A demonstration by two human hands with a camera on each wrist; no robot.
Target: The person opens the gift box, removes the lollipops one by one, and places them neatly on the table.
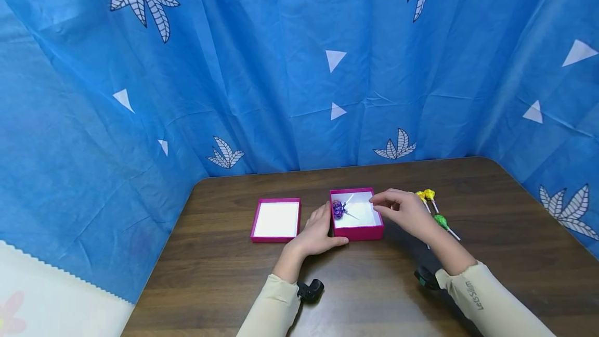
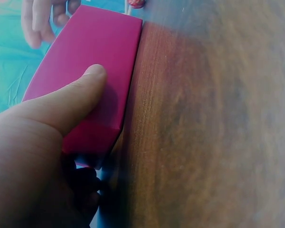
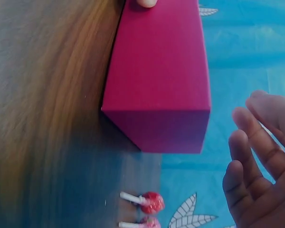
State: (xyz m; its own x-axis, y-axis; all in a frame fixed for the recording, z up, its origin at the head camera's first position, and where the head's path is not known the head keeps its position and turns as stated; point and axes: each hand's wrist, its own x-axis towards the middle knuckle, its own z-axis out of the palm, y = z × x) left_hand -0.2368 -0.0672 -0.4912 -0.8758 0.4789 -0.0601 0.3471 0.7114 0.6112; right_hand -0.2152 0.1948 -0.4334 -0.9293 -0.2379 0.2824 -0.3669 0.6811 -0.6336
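Note:
An open magenta box (image 1: 359, 233) with a white inside stands on the table, and purple-wrapped lollipops (image 1: 338, 213) lie at its left end with their white sticks pointing right. My left hand (image 1: 316, 234) rests against the box's left side, fingers stretched along it. Its thumb (image 2: 88, 88) lies flat on the front wall. Over the box's right edge hovers my right hand (image 1: 406, 214), fingers loosely bent and apart, with nothing seen between them in the right wrist view. Right of it lie yellow lollipops (image 1: 429, 194) and a green lollipop (image 1: 441, 221).
Left of the box lies a shallow magenta lid (image 1: 276, 220), white side up. A red lollipop (image 3: 153, 203) and a pink lollipop (image 3: 149, 222) show beyond the box in the right wrist view. A blue curtain (image 1: 290, 66) hangs behind the brown table (image 1: 206, 274).

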